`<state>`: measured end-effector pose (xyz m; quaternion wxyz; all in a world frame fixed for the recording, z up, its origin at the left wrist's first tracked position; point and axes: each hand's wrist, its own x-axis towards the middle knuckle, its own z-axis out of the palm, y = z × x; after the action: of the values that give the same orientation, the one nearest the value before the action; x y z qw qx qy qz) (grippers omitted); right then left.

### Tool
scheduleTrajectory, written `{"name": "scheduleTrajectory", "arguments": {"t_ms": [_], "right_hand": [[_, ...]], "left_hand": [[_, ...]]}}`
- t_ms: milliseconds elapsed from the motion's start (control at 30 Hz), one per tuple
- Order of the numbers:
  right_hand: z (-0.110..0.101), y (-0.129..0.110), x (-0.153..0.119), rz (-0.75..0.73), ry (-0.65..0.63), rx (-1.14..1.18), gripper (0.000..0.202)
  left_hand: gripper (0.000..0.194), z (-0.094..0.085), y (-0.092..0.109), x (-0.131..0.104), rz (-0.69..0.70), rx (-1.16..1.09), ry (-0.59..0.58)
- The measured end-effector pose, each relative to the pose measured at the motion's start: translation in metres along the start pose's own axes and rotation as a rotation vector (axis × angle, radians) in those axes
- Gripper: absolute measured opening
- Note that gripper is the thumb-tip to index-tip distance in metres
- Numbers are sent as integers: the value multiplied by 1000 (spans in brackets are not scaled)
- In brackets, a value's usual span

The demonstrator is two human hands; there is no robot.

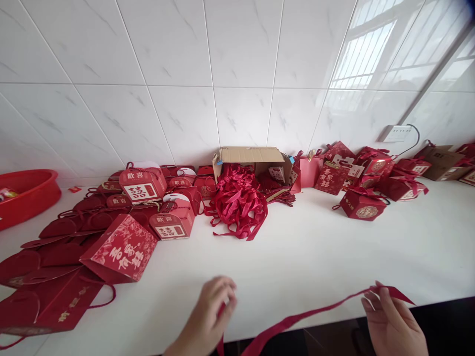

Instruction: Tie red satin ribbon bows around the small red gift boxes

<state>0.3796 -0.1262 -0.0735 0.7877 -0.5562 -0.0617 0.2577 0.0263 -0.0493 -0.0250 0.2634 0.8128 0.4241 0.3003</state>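
A long dark red ribbon (285, 324) stretches near the counter's front edge and drops out of the bottom of the view. My right hand (395, 321) pinches it between thumb and fingertips, and its short end sticks out to the right. My left hand (210, 314) is curled, with a piece of red ribbon showing between thumb and fingers and hanging below. Whether both pieces are one ribbon is hidden below the frame. Beyond my hands, a tangled heap of red ribbons (241, 202) spills from an open cardboard box (250, 154).
Red gift boxes with cords crowd the left, among them a tilted flowered box (120, 249) and a white-labelled box (172, 220). More ribbon-tied boxes (363, 205) stand at the right. A red basin (33, 198) is far left; a power strip (397, 133) is on the tiled wall.
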Motion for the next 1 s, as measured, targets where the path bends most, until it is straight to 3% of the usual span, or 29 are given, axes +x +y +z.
{"name": "scheduleTrajectory", "arguments": {"t_ms": [67,100,133,267,367,533,667,767,900,1000], "right_hand": [[-3,2,0,12,-28,21,19],[-4,3,-1,30,-41,35,19],[-4,5,-2,54,-51,51,20],[2,9,-6,151,-79,114,29],[10,7,-10,196,-56,109,35],[14,8,-12,182,-90,13,37],[18,16,-18,124,-291,-6,22],[39,16,-43,4,-599,-147,14],[84,10,-94,-200,-1180,-349,18],[110,9,-122,-310,-1359,-389,17]], "left_hand": [[8,-23,-16,25,0,128,306],[17,-37,-26,39,-1,228,474],[27,-52,-36,53,-21,273,566],[54,-98,-74,96,-123,404,718],[51,-108,-91,107,-229,496,718],[47,-103,-88,92,-171,483,621],[51,-90,-52,61,-84,436,385],[47,-70,-11,40,-69,372,248],[38,-53,33,26,-131,117,44],[32,-54,48,25,-219,-153,-103]]}}
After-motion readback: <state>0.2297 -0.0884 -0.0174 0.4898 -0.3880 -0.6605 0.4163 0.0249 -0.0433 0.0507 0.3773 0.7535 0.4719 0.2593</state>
